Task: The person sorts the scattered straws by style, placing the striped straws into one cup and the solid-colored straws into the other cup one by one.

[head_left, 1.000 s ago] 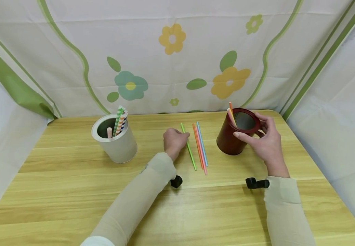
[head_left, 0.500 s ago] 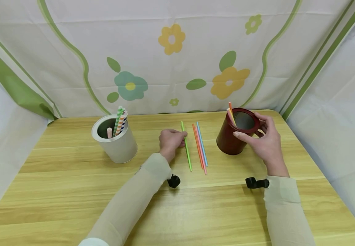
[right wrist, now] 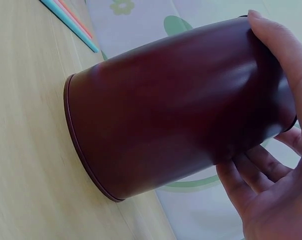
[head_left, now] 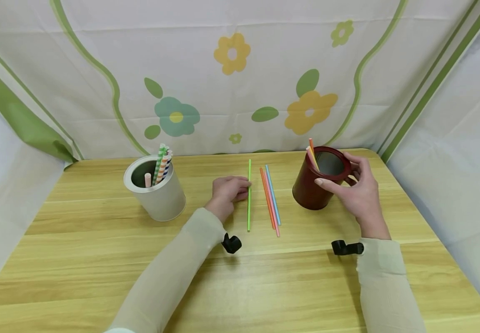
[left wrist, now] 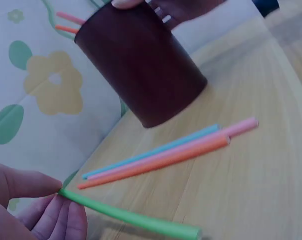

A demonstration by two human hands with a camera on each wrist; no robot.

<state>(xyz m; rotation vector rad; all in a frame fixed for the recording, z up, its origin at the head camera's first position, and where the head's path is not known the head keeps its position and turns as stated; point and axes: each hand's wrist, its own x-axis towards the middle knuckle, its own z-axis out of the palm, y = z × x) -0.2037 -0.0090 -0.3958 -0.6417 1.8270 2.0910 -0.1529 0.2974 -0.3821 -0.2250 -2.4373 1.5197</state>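
Pinching green straw (head_left: 249,208) in left hand (head_left: 226,190), just beside orange, pink and blue straws (left wrist: 160,161) on wooden table (head_left: 298,286), gripping dark red can (head_left: 311,188) near rim with wide-spread right hand (head_left: 360,192)

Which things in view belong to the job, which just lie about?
Job:
thin green straw, pinched by left hand
dark red cylindrical can, gripped by right hand
probably thin orange straw, pink straw, blue straw

Lying about:
white cylindrical can, untouched, perhaps relevant
white floral cloth
yellowish wood-grain table
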